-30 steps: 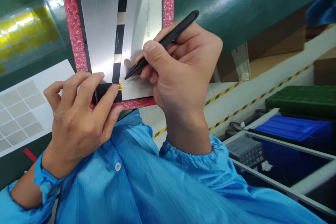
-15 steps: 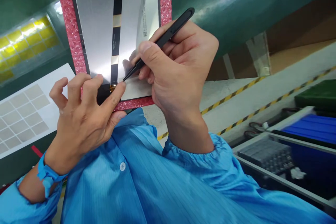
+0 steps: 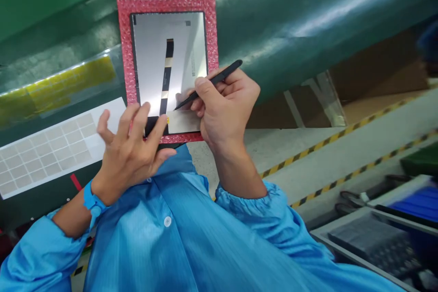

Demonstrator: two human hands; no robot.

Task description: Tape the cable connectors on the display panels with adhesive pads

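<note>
A display panel (image 3: 150, 64) with a silvery back lies on a pink bubble-wrap sheet (image 3: 126, 54). Down its middle runs a black and gold flex cable (image 3: 166, 80). My left hand (image 3: 132, 139) rests with fingers spread on the panel's lower left corner, its index fingertip at the cable's lower end by a small yellow piece. Black tweezers (image 3: 219, 77) are gripped in my right hand (image 3: 229, 105). Their tips point down-left and sit just right of the cable's lower end; whether they touch the panel I cannot tell.
Left of the panel lie a white sheet of grey square stickers (image 3: 68, 141) and a clear sleeve with yellow squares (image 3: 71, 84). A cardboard box (image 3: 273, 105) stands to the right. Grey-framed bins (image 3: 369, 232) are at lower right, beyond striped floor tape (image 3: 311, 153).
The view has pulled back, so the whole panel now shows. My left index finger and the tweezer tips have drawn slightly apart, and the yellow piece is more visible.
</note>
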